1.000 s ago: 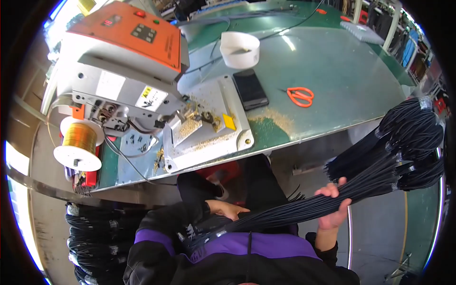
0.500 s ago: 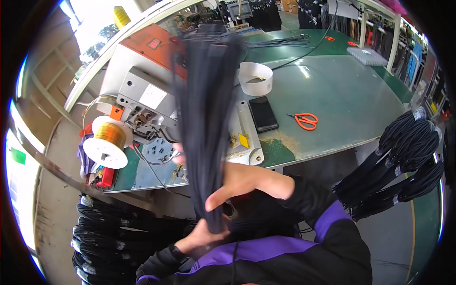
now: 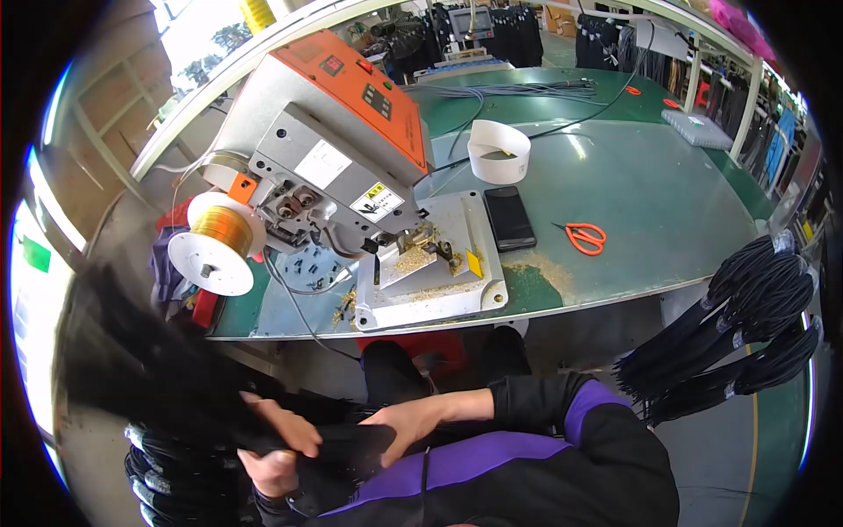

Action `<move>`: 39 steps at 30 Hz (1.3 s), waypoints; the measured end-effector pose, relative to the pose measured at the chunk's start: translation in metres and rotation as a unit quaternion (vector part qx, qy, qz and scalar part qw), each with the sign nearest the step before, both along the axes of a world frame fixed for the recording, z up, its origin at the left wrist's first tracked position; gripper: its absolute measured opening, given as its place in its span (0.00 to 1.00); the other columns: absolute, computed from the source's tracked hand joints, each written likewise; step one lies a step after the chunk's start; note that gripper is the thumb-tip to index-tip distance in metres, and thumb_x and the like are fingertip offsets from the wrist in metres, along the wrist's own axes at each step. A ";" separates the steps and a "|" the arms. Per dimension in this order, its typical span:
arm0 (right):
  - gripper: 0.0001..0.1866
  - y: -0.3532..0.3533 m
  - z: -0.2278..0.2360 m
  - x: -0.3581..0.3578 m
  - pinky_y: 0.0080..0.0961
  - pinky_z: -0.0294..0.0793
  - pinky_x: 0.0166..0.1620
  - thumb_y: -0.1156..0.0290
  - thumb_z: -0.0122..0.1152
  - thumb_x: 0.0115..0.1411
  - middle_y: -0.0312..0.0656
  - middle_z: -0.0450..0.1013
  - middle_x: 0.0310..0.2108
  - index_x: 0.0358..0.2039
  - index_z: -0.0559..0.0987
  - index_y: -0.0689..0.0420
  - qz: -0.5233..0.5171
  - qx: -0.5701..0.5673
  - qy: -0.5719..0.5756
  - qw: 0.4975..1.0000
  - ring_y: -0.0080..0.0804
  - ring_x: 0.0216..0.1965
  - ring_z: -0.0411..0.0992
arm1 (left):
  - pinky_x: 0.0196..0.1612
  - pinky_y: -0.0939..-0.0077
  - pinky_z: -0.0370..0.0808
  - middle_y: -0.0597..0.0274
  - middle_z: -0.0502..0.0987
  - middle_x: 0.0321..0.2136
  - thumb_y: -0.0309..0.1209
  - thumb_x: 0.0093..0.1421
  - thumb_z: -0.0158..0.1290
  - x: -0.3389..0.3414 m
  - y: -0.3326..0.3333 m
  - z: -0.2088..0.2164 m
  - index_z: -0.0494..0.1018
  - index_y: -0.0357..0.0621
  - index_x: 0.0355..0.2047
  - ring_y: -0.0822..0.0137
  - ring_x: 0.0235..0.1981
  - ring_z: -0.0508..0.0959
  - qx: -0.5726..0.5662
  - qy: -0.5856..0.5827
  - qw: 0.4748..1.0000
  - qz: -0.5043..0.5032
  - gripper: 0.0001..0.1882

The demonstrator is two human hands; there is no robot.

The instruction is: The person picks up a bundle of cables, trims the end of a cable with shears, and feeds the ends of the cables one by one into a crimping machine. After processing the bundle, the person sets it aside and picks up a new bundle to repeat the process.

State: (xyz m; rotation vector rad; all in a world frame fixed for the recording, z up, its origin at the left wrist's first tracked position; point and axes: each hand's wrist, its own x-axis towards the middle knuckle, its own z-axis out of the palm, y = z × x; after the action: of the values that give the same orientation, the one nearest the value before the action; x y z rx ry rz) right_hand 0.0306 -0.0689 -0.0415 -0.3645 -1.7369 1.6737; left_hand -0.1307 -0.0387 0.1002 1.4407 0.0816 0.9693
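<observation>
A thick bundle of black cables (image 3: 167, 378) lies slanted across my lap, its far end fanned out to the left and smeared by motion. My left hand (image 3: 279, 443) is closed round the middle of the bundle, thumb on the near side. Toward its right end my right hand (image 3: 411, 423) grips the same bundle, with its fingertips partly hidden. Below the fanned end, stacked black cable bundles (image 3: 158, 474) with pale ties stand at the lower left. Both hands are in front of the bench, nearer to me than its edge.
On the green bench (image 3: 632, 211) stand an orange-and-grey machine (image 3: 351, 132), a copper-coloured wire spool (image 3: 219, 233), a white ring (image 3: 499, 165), a phone (image 3: 510, 218) and orange-handled scissors (image 3: 583, 238). More tied black cable bundles (image 3: 755, 290) hang at the right.
The cable bundle has swung from upright before the machine down to the left. My left hand has moved left and up, my right hand lower toward my lap. The machine is uncovered.
</observation>
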 end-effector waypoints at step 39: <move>0.18 0.007 0.025 0.060 0.17 0.67 0.23 0.64 0.65 0.46 0.36 0.67 0.17 0.31 0.71 0.61 -0.292 -0.220 -0.134 0.921 0.19 0.17 0.66 | 0.39 0.67 0.72 0.61 0.71 0.28 0.27 0.53 0.51 0.087 0.089 -0.059 0.67 0.41 0.36 0.64 0.32 0.72 -0.562 -0.037 0.826 -0.016 0.10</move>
State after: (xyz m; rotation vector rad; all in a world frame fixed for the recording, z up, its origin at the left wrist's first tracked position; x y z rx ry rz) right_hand 0.0909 -0.0623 -0.0168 -1.2402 -1.2212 1.5821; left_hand -0.0435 0.0502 0.0408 0.3002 0.4865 0.7144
